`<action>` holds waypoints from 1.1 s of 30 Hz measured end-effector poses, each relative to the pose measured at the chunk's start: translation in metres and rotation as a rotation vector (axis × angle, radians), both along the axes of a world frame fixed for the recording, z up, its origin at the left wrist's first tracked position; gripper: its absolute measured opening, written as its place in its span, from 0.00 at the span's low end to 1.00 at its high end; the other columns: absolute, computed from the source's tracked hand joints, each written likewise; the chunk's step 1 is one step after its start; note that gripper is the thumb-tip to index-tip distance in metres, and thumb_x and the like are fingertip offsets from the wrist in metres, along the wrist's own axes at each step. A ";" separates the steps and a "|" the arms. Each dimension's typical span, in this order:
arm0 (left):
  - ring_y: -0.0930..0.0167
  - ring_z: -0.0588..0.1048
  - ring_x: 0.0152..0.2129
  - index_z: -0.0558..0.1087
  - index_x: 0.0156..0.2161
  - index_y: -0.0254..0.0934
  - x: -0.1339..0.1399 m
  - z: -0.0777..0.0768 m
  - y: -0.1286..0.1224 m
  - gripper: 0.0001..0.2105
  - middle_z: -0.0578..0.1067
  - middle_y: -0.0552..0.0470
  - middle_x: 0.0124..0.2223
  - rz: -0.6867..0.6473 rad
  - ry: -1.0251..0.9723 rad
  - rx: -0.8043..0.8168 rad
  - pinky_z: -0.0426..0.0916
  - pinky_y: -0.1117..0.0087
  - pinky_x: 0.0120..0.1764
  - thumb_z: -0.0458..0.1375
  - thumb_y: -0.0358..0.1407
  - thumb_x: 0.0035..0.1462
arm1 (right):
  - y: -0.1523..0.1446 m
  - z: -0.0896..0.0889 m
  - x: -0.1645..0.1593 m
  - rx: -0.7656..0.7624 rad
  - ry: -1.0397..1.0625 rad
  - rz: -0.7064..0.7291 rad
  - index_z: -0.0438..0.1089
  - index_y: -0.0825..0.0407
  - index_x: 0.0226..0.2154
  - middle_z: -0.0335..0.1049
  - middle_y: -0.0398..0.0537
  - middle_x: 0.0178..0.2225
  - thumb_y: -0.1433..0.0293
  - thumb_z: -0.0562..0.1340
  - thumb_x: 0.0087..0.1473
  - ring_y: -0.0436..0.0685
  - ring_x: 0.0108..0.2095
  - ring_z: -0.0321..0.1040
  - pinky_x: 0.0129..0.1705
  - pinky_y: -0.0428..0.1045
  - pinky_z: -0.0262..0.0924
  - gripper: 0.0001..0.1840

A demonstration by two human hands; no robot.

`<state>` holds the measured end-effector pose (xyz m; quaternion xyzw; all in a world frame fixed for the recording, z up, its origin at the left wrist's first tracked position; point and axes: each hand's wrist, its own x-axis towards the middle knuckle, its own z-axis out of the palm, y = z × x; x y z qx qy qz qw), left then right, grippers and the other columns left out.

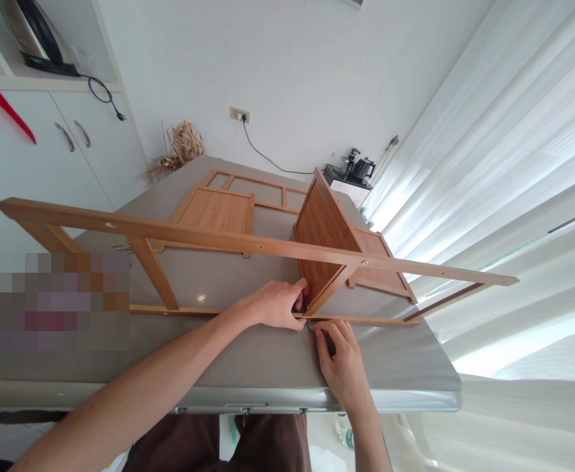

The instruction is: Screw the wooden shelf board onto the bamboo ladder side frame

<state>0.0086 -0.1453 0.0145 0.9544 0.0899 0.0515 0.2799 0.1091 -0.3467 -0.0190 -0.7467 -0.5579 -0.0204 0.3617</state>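
Observation:
A wooden side frame [193,231] with crossbars stands on its long edge across the near part of the table. One end of a wooden shelf panel [324,226] meets it at a crossbar and runs away from me. My left hand [284,305] is closed around the lower rail and the panel's bottom corner. Just right of it, my right hand [341,351] pinches a small metal piece [309,324] against the outer face of the lower rail. The piece is mostly covered by fingers, so its exact kind cannot be made out.
On the grey table [257,357] lie another shelf panel [223,210], a third panel [383,262] and a second frame [262,190] farther back. Several thin metal pieces [121,247] lie at left. White curtains [528,196] hang at right; a cabinet [36,144] stands left.

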 end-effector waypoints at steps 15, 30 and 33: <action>0.65 0.79 0.31 0.60 0.40 0.42 0.000 0.001 0.000 0.19 0.79 0.58 0.37 -0.006 -0.001 -0.006 0.64 0.66 0.32 0.63 0.45 0.47 | -0.001 0.000 0.000 -0.040 0.061 0.007 0.69 0.45 0.42 0.70 0.48 0.39 0.68 0.53 0.69 0.61 0.43 0.64 0.46 0.57 0.62 0.09; 0.66 0.77 0.29 0.59 0.39 0.43 0.001 -0.004 0.001 0.19 0.79 0.60 0.36 -0.012 -0.036 -0.020 0.61 0.66 0.29 0.62 0.45 0.47 | 0.000 -0.004 0.003 -0.009 -0.014 -0.075 0.68 0.46 0.40 0.67 0.49 0.42 0.68 0.58 0.66 0.61 0.44 0.63 0.48 0.58 0.62 0.04; 0.66 0.77 0.29 0.60 0.39 0.43 0.001 -0.005 0.002 0.19 0.79 0.59 0.36 -0.012 -0.039 -0.009 0.61 0.66 0.29 0.62 0.45 0.47 | 0.000 -0.006 0.003 -0.021 -0.016 -0.064 0.69 0.46 0.39 0.66 0.49 0.42 0.68 0.58 0.66 0.61 0.44 0.63 0.48 0.58 0.62 0.05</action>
